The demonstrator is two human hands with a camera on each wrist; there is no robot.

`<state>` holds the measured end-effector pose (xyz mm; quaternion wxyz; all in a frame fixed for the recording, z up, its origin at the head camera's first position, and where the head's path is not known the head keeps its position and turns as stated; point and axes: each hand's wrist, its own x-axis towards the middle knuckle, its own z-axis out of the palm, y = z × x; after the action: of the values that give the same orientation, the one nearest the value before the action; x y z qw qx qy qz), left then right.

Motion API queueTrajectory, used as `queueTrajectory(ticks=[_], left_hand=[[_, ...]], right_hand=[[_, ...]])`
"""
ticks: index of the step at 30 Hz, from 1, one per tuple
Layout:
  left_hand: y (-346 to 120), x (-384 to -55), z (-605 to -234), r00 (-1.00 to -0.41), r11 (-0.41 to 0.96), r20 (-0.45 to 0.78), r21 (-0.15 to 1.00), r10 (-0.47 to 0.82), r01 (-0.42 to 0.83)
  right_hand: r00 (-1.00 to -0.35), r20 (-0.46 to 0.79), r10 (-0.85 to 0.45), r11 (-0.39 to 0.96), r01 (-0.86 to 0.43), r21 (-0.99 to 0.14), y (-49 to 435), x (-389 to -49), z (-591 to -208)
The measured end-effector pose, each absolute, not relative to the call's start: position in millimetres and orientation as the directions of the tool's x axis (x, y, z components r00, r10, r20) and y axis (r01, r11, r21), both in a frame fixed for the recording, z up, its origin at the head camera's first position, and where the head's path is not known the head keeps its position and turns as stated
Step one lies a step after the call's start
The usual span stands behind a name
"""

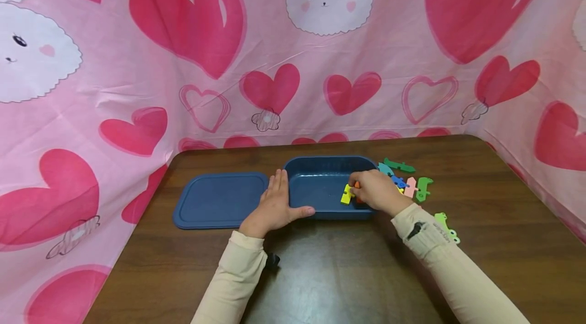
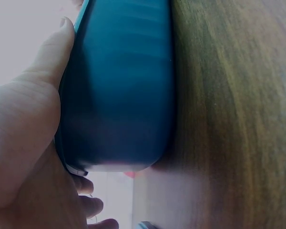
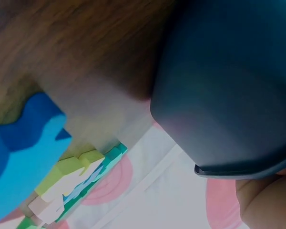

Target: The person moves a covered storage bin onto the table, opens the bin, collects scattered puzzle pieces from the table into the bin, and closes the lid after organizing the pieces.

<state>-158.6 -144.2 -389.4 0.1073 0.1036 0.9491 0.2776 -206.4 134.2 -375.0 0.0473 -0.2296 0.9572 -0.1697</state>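
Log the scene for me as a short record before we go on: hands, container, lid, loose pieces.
Left hand: fingers straight, resting against the left end of the blue box
Right hand: pinching a yellow piece at the box's right part; orange piece at its fingers
Blue box: uncovered, on the wooden table
Lid: flat, left of the box
Loose pieces: pink piece, green piece and others, right of the box

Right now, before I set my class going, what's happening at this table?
A person's right hand holds a yellow puzzle piece and an orange one in or over a blue tub, while the left hand rests against its left end. The blue lid lies flat to the tub's left, more puzzle pieces to its right.
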Motion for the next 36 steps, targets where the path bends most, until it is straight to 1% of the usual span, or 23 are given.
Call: queueTrajectory(ticks=[3,6,8,12,15,20,26,32,36], left_hand=[[-143.2,-157.7,-389.1,-0.955,0.824,-0.149,0.55,0.257,0.136],[-142.6,-156.4,-388.1,-0.954,0.822,-0.151,0.553,0.258,0.134],[-142.7,-156.0,-387.9,-0.954,0.82,-0.148,0.556,0.259,0.136],[-143.2,-155.4,-387.0,-0.955,0.82,-0.144,0.556,0.258,0.137],[-143.7,-154.9,-386.6,-0.956,0.822,-0.144,0.554,0.255,0.136],[-144.4,-154.8,-388.0,-0.957,0.825,-0.141,0.549,0.252,0.136],[-143.5,-154.0,-386.9,-0.957,0.829,-0.145,0.543,0.25,0.135],[-142.5,-153.4,-386.6,-0.957,0.826,-0.15,0.549,0.249,0.129],[-141.3,-152.8,-386.9,-0.956,0.827,-0.149,0.547,0.251,0.132]], right_hand=[[-0.896,0.019,-0.444,0.812,-0.411,-0.413,137.8,-204.1,-376.2],[-0.909,0.078,-0.409,0.765,-0.388,-0.514,144.8,-199.8,-375.6],[-0.918,0.127,-0.376,0.736,-0.379,-0.561,151.0,-197.2,-373.4],[-0.924,0.219,-0.312,0.731,-0.381,-0.566,167.1,-194.8,-367.3],[-0.932,0.24,-0.27,0.745,-0.36,-0.561,182.4,-194.6,-363.2],[-0.957,0.189,-0.22,0.758,-0.29,-0.585,213.5,-194.2,-361.9],[-0.97,0.144,-0.197,0.808,-0.244,-0.537,255.5,-196.8,-370.7],[-0.987,0.004,-0.164,0.854,-0.143,-0.501,288.0,-198.2,-383.4],[-0.982,-0.08,-0.168,0.876,-0.112,-0.468,301.3,-198.0,-389.2]])
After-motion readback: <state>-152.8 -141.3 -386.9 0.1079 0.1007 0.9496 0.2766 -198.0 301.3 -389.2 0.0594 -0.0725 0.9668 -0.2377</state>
